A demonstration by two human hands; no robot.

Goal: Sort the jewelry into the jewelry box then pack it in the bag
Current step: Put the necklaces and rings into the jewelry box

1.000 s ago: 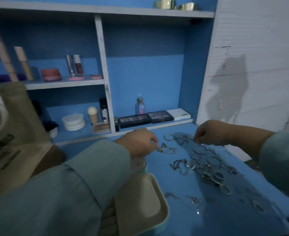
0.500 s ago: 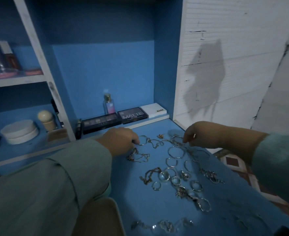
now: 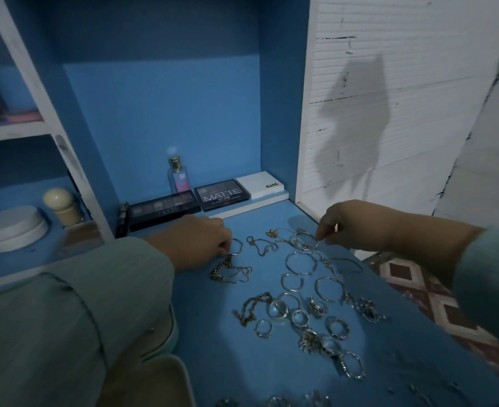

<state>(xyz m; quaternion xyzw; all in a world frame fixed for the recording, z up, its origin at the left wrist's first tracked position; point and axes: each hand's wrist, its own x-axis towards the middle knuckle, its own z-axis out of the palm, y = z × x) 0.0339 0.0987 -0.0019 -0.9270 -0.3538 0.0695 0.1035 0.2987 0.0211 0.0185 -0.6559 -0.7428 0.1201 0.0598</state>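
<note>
Jewelry (image 3: pixel 310 312) lay scattered on the blue counter (image 3: pixel 236 359), none of it sorted yet: rings nearest, bangles and chains beyond. A cream box (image 3: pixel 160 380) showed only as a corner at the near left edge, under the left sleeve; whether it was the jewelry box could not be confirmed. No bag was in view. The left hand (image 3: pixel 201 240) rested on the counter, fingers curled and pinching a bangle (image 3: pixel 236 245), probably to lift it. The right hand (image 3: pixel 351 224) pinched a thin hoop (image 3: pixel 302 240) at the far edge, likely to free it from adjacent chains. Behind stood palettes (image 3: pixel 222 195) and a bottle (image 3: pixel 178 174) against a blue back panel, with white shelves left and a white wall right.
</note>
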